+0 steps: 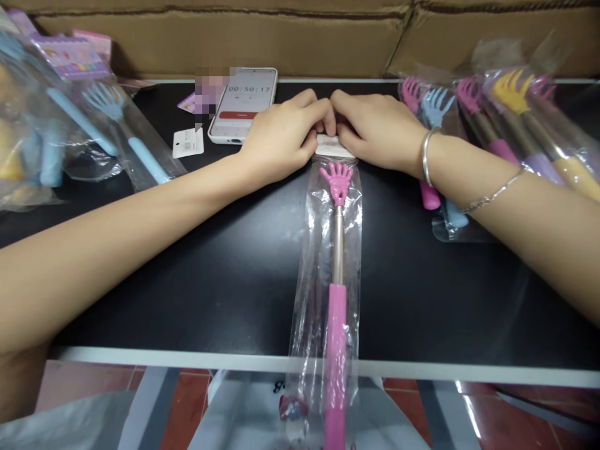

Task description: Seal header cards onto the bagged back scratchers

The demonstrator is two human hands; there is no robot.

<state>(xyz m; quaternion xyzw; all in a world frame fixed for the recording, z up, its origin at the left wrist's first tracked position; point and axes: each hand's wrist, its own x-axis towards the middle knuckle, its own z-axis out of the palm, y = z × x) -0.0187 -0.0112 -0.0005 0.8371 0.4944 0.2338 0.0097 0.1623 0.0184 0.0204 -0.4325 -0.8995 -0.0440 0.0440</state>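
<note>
A pink back scratcher (335,350) with a hand-shaped head and metal shaft lies in a clear plastic bag (312,275), its handle reaching past the table's near edge. At the bag's far end is a small white card (334,146). My left hand (285,128), fingers bent and closed, grips the card's left side. From the right, my right hand (377,128) pinches the same card, its fingertips almost meeting the left ones. The fingers hide the card's upper part, so how it joins the bag cannot be made out.
A phone (246,100) showing a timer lies behind my left hand, beside a loose white tag (188,143). Bagged blue back scratchers (147,159) are at left; bagged pink, blue and yellow ones (513,90) lie at right. Cardboard boxes (257,44) line the table's back.
</note>
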